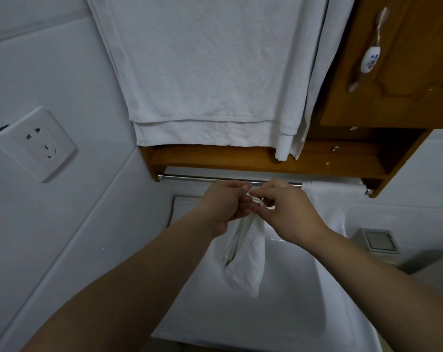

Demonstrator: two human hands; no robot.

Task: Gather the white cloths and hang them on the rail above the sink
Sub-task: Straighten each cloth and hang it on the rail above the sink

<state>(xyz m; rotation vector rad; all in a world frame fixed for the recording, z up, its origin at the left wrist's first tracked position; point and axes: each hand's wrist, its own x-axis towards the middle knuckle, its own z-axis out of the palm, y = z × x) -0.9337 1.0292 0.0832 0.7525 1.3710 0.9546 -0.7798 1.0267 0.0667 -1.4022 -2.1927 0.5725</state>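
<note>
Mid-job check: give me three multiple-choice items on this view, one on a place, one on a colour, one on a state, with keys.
1. Where is the socket?
A. On the left wall
B. On the cabinet door
C. Inside the sink

2. What colour is the cabinet?
A. Black
B. Brown wood
C. Green

3. How is the small cloth held?
A. Lying flat in the sink
B. Draped over the rail
C. Pinched by both hands, hanging down

Answers: 1 A, the socket sits on the wall left of the rail. 2 B, the cabinet is brown wood. 3 C, the left hand and right hand pinch the top of the small cloth above the sink.
</note>
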